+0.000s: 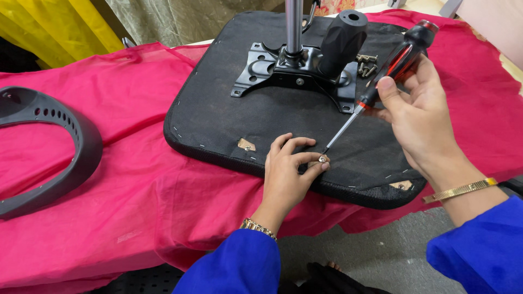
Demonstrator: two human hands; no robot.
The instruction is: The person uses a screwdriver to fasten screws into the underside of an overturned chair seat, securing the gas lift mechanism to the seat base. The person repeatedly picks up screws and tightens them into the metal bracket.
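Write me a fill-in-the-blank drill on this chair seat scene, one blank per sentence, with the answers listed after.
1. The right hand holds a ____ with a red and black handle.
2. The left hand pinches a screw at the tool's ____.
3. The seat lies upside down on a ____ cloth.
4. Spare screws lie on the seat beside the black ____ bolted to it.

Missing words: screwdriver; tip; pink; bracket

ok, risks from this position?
The screwdriver meets the small screw at a slant, so the tip could slip off. The left hand pinches that screw right at the tip, so a slip might jab a fingertip. Spare screws lie loose on the seat base and may roll.
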